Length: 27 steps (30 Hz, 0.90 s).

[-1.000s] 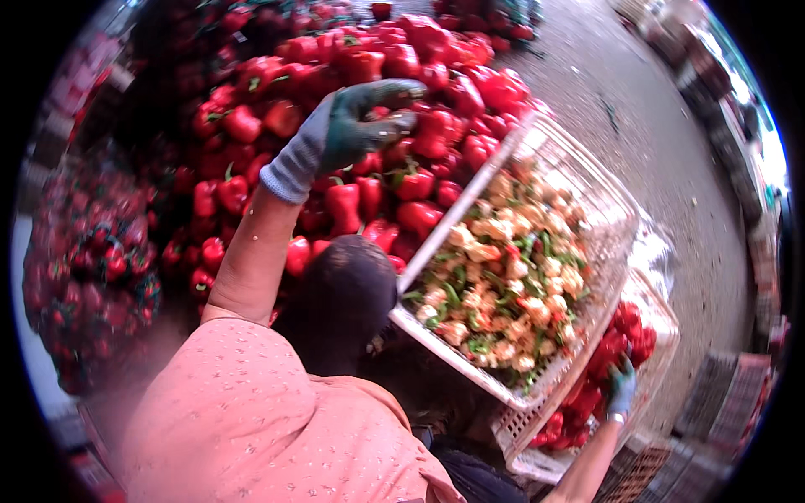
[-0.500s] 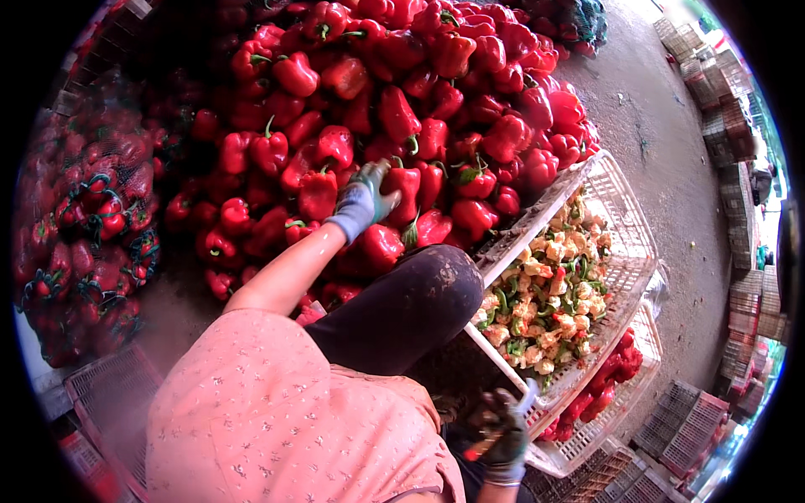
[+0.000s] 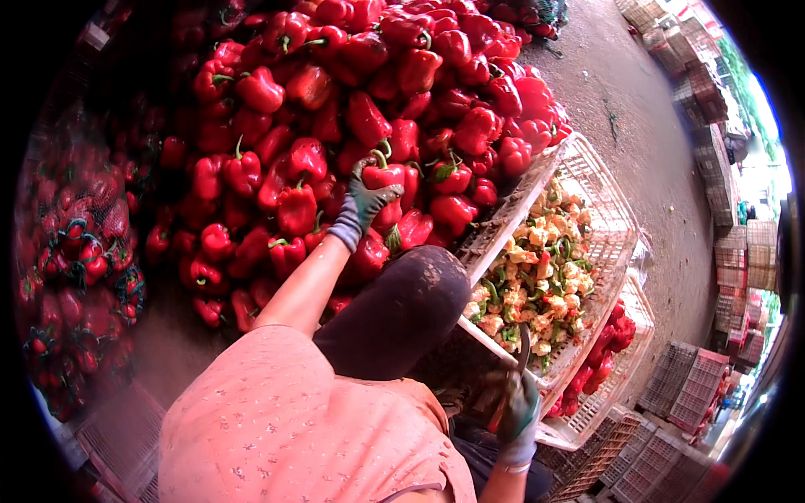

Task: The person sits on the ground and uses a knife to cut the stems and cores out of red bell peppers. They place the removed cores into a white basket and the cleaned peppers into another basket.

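Note:
My left hand [image 3: 367, 205], in a grey-blue work glove, is closed around a red bell pepper [image 3: 383, 176] with a green stem, at the near side of a large pepper heap [image 3: 306, 155]. Lower right, my gloved right hand [image 3: 521, 409] grips a knife [image 3: 525, 345] by its handle, its narrow blade pointing up. The blade stands in front of the near edge of a white plastic crate [image 3: 549, 381]. Cut pepper cores [image 3: 537, 277], pale with seeds and green stems, lie in that crate. Motion blurs part of the knife handle.
Under the core crate, another crate [image 3: 641, 331] holds red peppers [image 3: 599, 365]. Net sacks of peppers [image 3: 80, 243] stand at the left. My bent knee [image 3: 440, 277] sits between heap and crate. Stacked crates [image 3: 721, 176] line the far right; more crates [image 3: 683, 381] stand lower right.
My left hand has gone from spread fingers against the peppers to a grip round one pepper. The right hand has turned the knife blade upward. The whole view has shifted slightly.

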Available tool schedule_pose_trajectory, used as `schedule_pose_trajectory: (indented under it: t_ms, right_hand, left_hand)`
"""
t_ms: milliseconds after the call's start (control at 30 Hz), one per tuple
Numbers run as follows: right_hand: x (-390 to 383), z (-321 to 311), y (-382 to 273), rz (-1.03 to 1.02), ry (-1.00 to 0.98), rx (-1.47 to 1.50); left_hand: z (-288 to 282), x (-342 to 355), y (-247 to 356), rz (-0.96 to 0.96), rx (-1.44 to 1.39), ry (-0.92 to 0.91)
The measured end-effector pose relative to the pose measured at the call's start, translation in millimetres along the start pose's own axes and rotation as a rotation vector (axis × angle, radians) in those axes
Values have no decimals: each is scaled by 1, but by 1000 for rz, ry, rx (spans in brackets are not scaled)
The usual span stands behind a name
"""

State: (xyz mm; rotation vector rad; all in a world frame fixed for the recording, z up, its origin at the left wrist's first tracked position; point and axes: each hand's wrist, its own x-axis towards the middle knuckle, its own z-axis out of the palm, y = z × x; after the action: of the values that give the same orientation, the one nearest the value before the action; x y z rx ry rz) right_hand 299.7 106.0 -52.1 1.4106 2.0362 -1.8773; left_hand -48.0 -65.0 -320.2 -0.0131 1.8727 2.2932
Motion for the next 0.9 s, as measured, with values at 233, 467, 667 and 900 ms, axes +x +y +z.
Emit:
schedule_pose_trajectory:
  t_ms: [233, 467, 667, 900]
  right_hand:
    - [65, 64, -129, -497, -219, -95]
    - [62, 59, -165, -660, -208, -80]
    - [58, 54, -126, -628, -22, 106]
    - [113, 43, 28, -483, 174, -301]
  left_hand:
    - [63, -5, 173, 386, 27, -489]
    - [112, -25, 250, 565, 141, -689]
    - [169, -55, 254, 298, -181, -647]
    - [217, -84, 262, -11, -441, -669]
